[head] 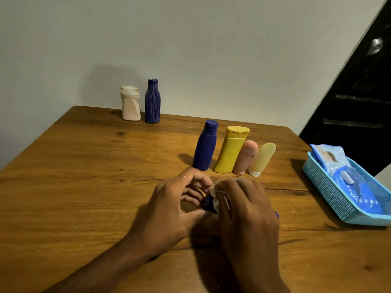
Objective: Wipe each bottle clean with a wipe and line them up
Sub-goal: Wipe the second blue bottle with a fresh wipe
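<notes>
Down near the table's (84,187) front middle, the left hand (173,210) pinches the cap end of a small dark blue bottle (208,205) while the right hand (247,210) curls over its body, pressing a white wipe (216,196) on it. Four bottles stand in a row (232,151) behind; two more (140,102) stand at the wall.

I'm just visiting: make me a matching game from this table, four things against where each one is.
Things:
1. white bottle
2. yellow bottle
3. wipes pack
4. dark blue bottle

Places:
A. in the blue basket
B. held between both hands
C. back edge, beside the striped blue bottle
D. second in the row of four

Pairs: 1-C, 2-D, 3-A, 4-B
</notes>
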